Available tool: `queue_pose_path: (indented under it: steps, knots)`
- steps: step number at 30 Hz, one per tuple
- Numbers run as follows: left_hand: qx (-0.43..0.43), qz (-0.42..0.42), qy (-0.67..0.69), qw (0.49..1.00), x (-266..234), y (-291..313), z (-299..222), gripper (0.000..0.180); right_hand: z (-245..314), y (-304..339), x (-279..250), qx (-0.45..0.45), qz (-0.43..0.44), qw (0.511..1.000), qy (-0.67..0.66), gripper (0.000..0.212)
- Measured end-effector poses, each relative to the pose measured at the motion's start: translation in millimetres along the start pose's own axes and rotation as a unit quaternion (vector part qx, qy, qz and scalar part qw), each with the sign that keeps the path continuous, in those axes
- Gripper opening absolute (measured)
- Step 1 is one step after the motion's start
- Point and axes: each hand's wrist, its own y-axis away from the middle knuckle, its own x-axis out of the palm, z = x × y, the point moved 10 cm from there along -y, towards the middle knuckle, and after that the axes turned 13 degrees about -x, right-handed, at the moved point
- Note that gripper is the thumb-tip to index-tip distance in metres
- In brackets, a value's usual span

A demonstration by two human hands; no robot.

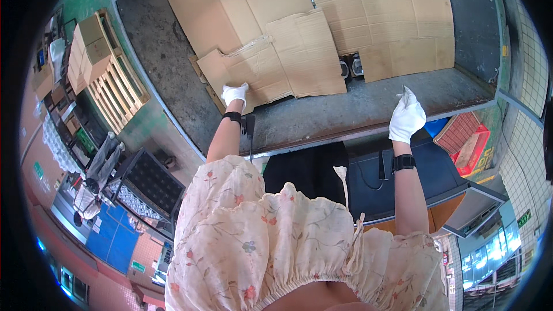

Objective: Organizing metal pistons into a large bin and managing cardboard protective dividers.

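My left hand [235,93], in a white glove, is closed at the near left edge of a brown cardboard sheet [256,69]. Its fingers seem to grip that edge, though their tips are partly hidden. To the right, my right hand [408,116], gloved in white too, is raised over the near strip of a dark worktable [357,103]. Its fingers are pressed together in a pinch; whatever they may hold is too small to make out. More cardboard [397,17] covers much of the table. Between two pieces, dark round-ended objects [352,66] peek out.
Left of the table, a cardboard box [89,52] rests on a wooden pallet [118,98]. A black chair [152,184] stands at lower left. Near the table's right corner are a red crate [473,150] and a woven basket [457,131]. Another person [89,196] is visible far left.
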Motion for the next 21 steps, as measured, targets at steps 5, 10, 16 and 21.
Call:
queue_pose_path:
  steps: [5,10,16,21]
  knots:
    - [0.041,0.03,-0.024,0.998,12.3,-7.6,-11.8,0.108,1.9,-1.2,-1.8,0.005,0.004,1.0,-0.008,0.015]
    - [0.029,0.075,0.02,0.997,3.0,-13.9,-3.9,0.096,3.1,-2.6,1.6,0.005,0.004,1.0,-0.021,0.017]
    - [0.298,-0.231,-0.019,0.926,-55.1,103.3,-101.2,0.055,-1.2,-0.7,1.4,0.011,0.022,1.0,-0.013,0.02]
    - [0.474,-0.198,-0.199,0.835,-27.5,134.3,-188.7,0.057,2.1,-0.7,5.5,0.007,0.029,0.999,-0.013,0.021]
